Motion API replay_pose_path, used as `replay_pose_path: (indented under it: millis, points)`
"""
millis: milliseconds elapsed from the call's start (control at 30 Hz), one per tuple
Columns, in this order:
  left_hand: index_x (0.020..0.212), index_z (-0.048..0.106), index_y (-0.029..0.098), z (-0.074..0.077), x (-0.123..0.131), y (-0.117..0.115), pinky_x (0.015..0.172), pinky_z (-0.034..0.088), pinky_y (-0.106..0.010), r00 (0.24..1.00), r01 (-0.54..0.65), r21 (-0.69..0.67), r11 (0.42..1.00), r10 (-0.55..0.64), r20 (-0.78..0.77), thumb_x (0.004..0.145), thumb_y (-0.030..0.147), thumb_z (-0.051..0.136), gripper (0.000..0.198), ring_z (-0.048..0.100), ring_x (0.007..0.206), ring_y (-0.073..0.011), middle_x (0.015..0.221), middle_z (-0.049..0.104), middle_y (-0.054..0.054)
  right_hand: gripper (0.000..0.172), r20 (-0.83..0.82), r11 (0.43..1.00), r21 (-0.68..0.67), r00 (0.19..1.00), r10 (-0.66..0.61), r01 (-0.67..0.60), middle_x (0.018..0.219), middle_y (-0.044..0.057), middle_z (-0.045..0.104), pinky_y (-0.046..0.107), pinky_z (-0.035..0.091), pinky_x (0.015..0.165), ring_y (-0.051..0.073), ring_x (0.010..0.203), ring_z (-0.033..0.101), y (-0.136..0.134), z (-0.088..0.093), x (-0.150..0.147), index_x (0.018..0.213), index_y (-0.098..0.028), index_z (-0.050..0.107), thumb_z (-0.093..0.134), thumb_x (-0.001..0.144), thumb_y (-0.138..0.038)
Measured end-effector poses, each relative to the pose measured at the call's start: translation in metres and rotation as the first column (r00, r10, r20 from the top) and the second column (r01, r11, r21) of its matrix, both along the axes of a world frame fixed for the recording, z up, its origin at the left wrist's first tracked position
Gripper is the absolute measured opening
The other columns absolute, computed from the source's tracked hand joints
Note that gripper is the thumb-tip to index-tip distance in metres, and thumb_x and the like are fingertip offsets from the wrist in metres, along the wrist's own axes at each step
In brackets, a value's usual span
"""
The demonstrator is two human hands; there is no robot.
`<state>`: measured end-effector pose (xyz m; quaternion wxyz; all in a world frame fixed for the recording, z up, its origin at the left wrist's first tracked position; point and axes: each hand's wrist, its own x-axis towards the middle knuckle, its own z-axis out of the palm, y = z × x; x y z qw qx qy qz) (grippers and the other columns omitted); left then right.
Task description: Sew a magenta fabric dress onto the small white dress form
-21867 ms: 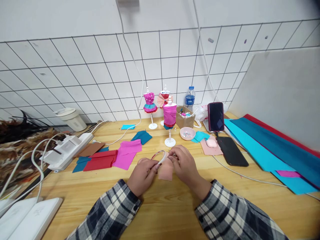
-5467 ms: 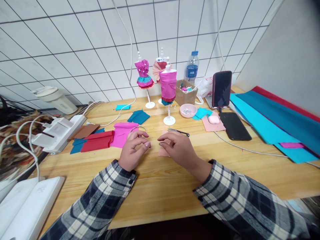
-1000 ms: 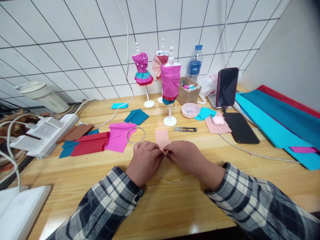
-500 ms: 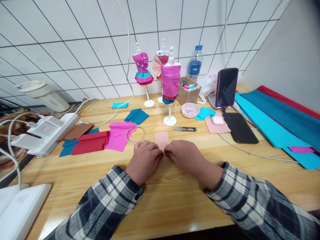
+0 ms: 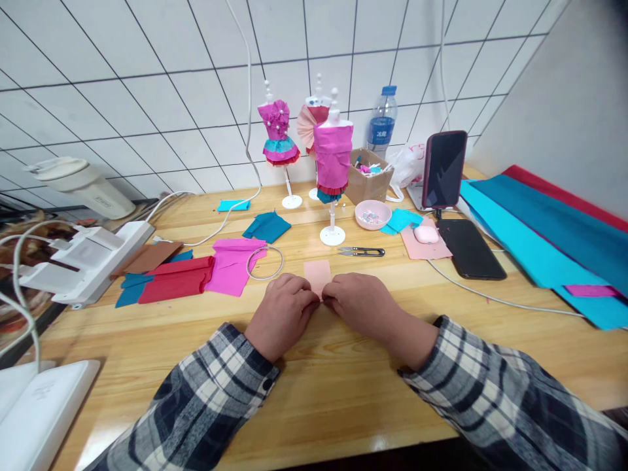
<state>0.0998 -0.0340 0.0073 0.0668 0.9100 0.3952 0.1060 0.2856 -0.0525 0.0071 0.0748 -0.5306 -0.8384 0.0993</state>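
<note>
A small piece of pale pink crepe paper [image 5: 318, 272] lies on the wooden table, its near edge between my hands. My left hand [image 5: 284, 313] pinches the left part of that near edge. On the right part, my right hand [image 5: 360, 302] pinches with fingertips pressed together, almost touching the left ones. The fingers partly hide the edge. A metal ring [image 5: 265, 263] rests just beyond my left hand, partly over magenta paper [image 5: 233, 271]. Thread snips [image 5: 362, 251] lie beyond my right hand, near a small dress form [image 5: 333, 157] wrapped in magenta paper.
Two more dressed forms [image 5: 279, 124] stand behind, by a cardboard box [image 5: 369, 183] and a water bottle [image 5: 381, 124]. A pink bowl [image 5: 373, 216] holds small beads. Phones [image 5: 471, 250] and large paper sheets [image 5: 530, 242] lie right; a power strip [image 5: 105, 261] sits left.
The near edge of the pink paper appears slightly more rolled or gathered, and its visible part is a little shorter. Both hands stay in nearly the same place; the view shifts slightly.
</note>
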Motion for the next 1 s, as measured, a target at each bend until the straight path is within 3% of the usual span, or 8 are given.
replay_pose_path:
  millis: [367, 667, 833, 1000]
  points:
    - [0.09, 0.072, 0.023, -0.0034, -0.0001, 0.0006, 0.076, 0.041, -0.038, 0.999, -0.022, -0.015, 1.0, 0.021, -0.032, 0.093, 0.028, 0.051, 0.022, 0.06, 0.081, -0.0219, 0.084, 0.072, -0.004, 0.022, -0.046, 1.0, 0.01, 0.999, 0.018, -0.018, 0.092, 0.003, 0.066, 0.027, 0.036, 0.067, 0.017, 0.084, 0.059, 0.0009, -0.0016, 0.0014, 0.091, -0.024, 0.07, 0.048, 0.093, -0.026]
    - [0.088, 0.071, 0.019, -0.001, 0.0002, 0.0002, 0.08, 0.045, -0.038, 0.999, 0.044, 0.02, 0.999, -0.044, 0.003, 0.091, 0.022, 0.05, 0.021, 0.058, 0.085, -0.0216, 0.087, 0.071, -0.006, 0.021, -0.001, 1.0, 0.014, 1.0, -0.013, 0.013, 0.088, 0.004, 0.07, 0.028, 0.037, 0.066, 0.019, 0.082, 0.061, -0.0002, 0.0019, 0.0008, 0.092, -0.025, 0.07, 0.05, 0.092, -0.026]
    - [0.095, 0.071, 0.02, -0.0028, 0.0008, 0.0002, 0.077, 0.045, -0.038, 1.0, -0.003, -0.016, 1.0, 0.003, -0.018, 0.094, 0.026, 0.049, 0.022, 0.061, 0.082, -0.022, 0.087, 0.073, -0.005, 0.025, -0.02, 1.0, 0.003, 1.0, 0.015, -0.015, 0.089, 0.005, 0.069, 0.028, 0.039, 0.069, 0.019, 0.085, 0.06, 0.0, -0.0003, 0.0002, 0.091, -0.023, 0.07, 0.046, 0.095, -0.027]
    - [0.088, 0.073, 0.02, -0.0038, 0.0007, 0.0011, 0.079, 0.044, -0.037, 1.0, 0.017, 0.014, 1.0, -0.016, -0.016, 0.092, 0.024, 0.05, 0.023, 0.059, 0.084, -0.0218, 0.087, 0.071, -0.006, 0.022, -0.061, 0.999, 0.032, 0.998, 0.022, -0.02, 0.091, 0.004, 0.066, 0.028, 0.037, 0.069, 0.018, 0.086, 0.058, 0.001, -0.0047, 0.0012, 0.089, -0.023, 0.07, 0.048, 0.093, -0.024]
